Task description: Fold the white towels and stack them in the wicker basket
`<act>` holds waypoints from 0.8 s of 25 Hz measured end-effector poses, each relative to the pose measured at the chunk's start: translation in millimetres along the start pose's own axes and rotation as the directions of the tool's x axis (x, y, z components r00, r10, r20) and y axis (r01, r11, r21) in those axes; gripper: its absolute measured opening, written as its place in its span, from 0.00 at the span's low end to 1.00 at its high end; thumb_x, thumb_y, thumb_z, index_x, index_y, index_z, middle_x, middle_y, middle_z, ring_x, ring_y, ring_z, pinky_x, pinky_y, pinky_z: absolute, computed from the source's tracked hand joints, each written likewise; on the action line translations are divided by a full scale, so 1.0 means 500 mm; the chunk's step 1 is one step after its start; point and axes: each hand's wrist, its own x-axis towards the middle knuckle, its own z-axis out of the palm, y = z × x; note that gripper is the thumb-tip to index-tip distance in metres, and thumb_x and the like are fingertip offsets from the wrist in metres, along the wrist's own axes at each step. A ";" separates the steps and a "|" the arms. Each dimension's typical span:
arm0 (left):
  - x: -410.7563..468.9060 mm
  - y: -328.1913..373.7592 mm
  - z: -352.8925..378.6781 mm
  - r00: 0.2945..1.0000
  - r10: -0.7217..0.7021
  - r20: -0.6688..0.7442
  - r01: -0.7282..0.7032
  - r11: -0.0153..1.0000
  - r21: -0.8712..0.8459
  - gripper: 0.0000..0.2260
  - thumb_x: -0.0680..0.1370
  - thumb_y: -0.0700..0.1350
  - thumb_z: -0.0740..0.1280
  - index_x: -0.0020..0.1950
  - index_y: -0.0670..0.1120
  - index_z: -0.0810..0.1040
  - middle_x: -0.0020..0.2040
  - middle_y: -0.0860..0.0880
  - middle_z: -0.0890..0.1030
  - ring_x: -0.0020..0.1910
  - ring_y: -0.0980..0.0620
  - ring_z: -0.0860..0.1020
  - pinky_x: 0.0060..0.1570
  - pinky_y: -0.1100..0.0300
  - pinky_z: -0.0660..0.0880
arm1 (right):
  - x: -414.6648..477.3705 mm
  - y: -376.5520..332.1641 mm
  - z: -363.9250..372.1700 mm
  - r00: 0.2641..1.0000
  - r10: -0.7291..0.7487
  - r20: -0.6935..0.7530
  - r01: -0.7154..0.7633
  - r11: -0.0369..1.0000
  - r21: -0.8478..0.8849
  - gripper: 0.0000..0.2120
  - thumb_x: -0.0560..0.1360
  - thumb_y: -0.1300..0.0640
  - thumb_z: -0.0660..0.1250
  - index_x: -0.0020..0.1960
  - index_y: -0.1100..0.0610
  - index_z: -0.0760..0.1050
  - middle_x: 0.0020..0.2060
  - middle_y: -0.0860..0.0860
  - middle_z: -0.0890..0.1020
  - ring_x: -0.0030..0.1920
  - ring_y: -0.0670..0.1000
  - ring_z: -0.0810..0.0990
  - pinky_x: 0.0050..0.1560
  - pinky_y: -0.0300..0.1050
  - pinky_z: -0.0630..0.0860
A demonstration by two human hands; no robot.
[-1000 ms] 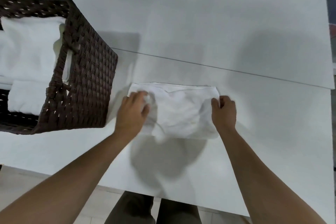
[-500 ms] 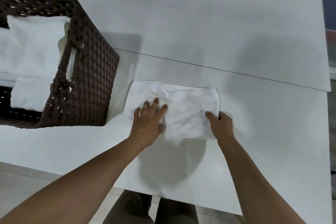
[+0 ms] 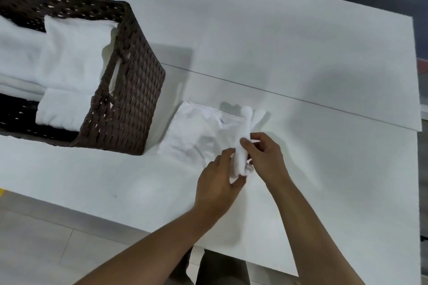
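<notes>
Hands meet on a white towel (image 3: 196, 132) lying lengthwise left to right on the table (image 3: 301, 53), just beside the wicker basket (image 3: 129, 99). Left hand (image 3: 217, 183) and right hand (image 3: 266, 157) pinch its raised right end, whose ridge points away from the person.
</notes>
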 end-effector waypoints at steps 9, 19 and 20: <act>0.008 -0.123 -0.114 0.841 -0.520 -0.152 0.276 0.652 -0.706 0.06 0.84 0.41 0.60 0.55 0.44 0.76 0.52 0.46 0.82 0.52 0.45 0.82 0.45 0.50 0.84 | 0.044 0.017 0.127 0.975 -0.111 0.194 0.162 0.949 -0.270 0.12 0.80 0.47 0.65 0.62 0.42 0.78 0.59 0.40 0.76 0.60 0.41 0.76 0.60 0.41 0.73; 0.038 -0.183 -0.194 0.748 -0.663 0.004 0.606 0.681 -0.411 0.22 0.70 0.64 0.75 0.55 0.52 0.77 0.49 0.55 0.81 0.48 0.56 0.80 0.45 0.60 0.75 | 0.060 0.062 0.178 0.992 -0.092 -0.090 0.052 0.925 -0.377 0.13 0.77 0.51 0.66 0.60 0.50 0.69 0.57 0.49 0.74 0.53 0.55 0.79 0.53 0.52 0.77; 0.047 -0.177 -0.193 0.759 -0.651 0.020 0.620 0.713 -0.328 0.20 0.69 0.61 0.76 0.52 0.50 0.77 0.46 0.55 0.80 0.46 0.55 0.79 0.41 0.60 0.74 | 0.060 0.060 0.176 0.989 -0.117 -0.091 0.072 0.917 -0.392 0.13 0.77 0.52 0.66 0.60 0.51 0.69 0.57 0.50 0.74 0.54 0.55 0.79 0.55 0.54 0.77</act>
